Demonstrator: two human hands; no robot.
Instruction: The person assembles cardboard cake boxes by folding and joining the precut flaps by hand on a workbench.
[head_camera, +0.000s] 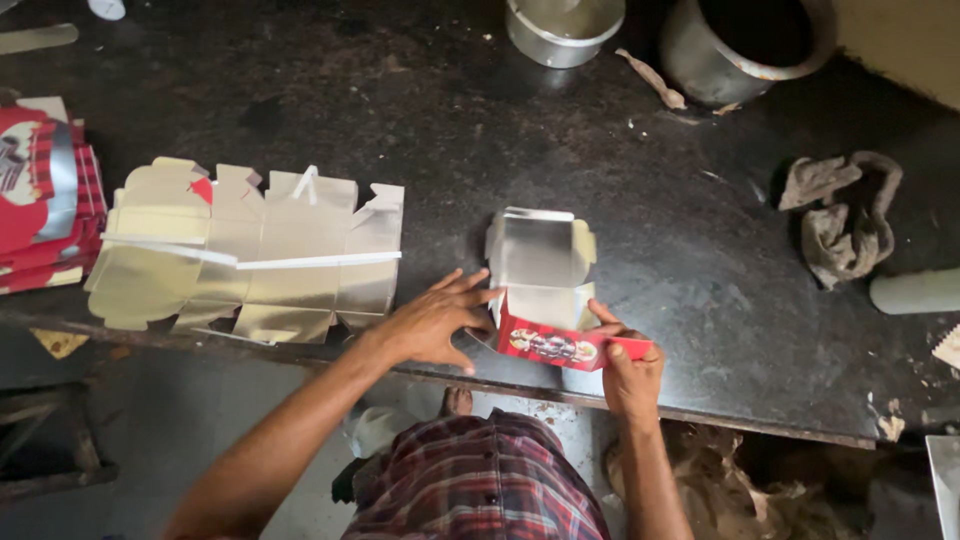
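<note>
A small cardboard box (540, 290), red outside and silver inside, stands half folded near the front edge of the dark worktop (480, 150), its lid flap open toward the back. My left hand (435, 320) lies flat against the box's left side with fingers spread. My right hand (630, 370) pinches the red flap at the box's front right corner. To the left lies a stack of unfolded silver box blanks (255, 255), silver side up.
A pile of red printed flat blanks (40, 190) sits at the far left edge. Two metal pots (565, 30) (745, 45) stand at the back. A crumpled grey rag (845, 215) and a pale cylinder (915, 290) lie at the right.
</note>
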